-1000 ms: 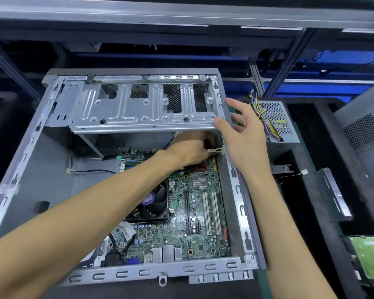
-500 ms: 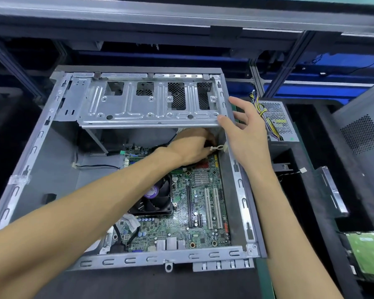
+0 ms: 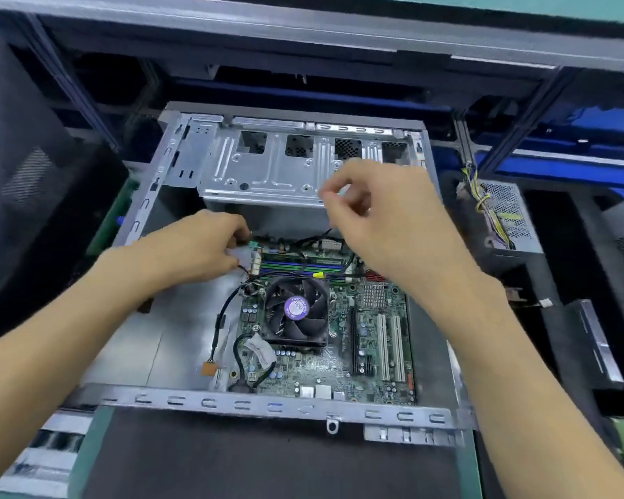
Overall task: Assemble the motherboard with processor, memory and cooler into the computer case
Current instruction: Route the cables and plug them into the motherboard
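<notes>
- Both hands worked inside the open case (image 3: pixel 148 210): the left hand (image 3: pixel 195 246) pinched a pale connector (image 3: pixel 241 254) at the board's upper-left corner, just beside the memory (image 3: pixel 303 265).
- Seated in the case, the board (image 3: pixel 368 336) already carried the cooler (image 3: pixel 296 311) at its middle, with the memory sticks slotted just above it; the processor was presumably hidden beneath the fan.
- Loose black cable (image 3: pixel 227 311) ran down the board's left edge to an orange plug (image 3: pixel 208 369) lying unconnected on the case floor.
- Curled above the board, before the drive cage (image 3: pixel 267 167), the right hand (image 3: pixel 382 225) appeared to pinch something small; motion blur hid what it was.
- Plugging in well would likely call for lining the connector square with its header, pressing straight down, and keeping the leads clear of the fan blades.
- Right of the case stood a power supply (image 3: pixel 501 214), well apart.
</notes>
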A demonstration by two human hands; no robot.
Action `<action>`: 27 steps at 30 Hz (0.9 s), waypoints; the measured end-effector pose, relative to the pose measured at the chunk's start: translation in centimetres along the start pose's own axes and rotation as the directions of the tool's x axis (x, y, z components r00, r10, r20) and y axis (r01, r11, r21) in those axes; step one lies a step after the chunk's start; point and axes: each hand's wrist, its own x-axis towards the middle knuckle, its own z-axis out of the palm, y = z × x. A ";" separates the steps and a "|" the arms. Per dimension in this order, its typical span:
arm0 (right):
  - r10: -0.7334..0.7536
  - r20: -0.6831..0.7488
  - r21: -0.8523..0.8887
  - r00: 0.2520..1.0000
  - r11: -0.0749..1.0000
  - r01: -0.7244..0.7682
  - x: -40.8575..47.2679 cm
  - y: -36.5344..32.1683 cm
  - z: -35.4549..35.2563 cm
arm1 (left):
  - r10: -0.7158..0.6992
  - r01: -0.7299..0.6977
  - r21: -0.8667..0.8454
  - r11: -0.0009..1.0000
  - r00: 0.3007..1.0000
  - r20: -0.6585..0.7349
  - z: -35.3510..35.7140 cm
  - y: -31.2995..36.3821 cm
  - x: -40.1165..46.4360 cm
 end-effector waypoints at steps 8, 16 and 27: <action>0.025 0.543 -0.346 0.840 0.918 0.196 2.0 -2.0 9.2 | -0.019 0.014 -0.086 0.996 0.998 -0.059 2.5 -0.5 2.0; 0.062 0.386 -0.178 0.920 0.984 0.008 3.2 1.3 12.2 | -0.088 0.059 -0.180 0.982 0.983 -0.159 2.8 -0.3 2.5; 0.185 0.283 0.304 0.941 0.913 -0.271 3.7 2.4 14.0 | -0.202 0.095 -0.441 0.893 0.958 -0.203 1.7 -1.2 1.8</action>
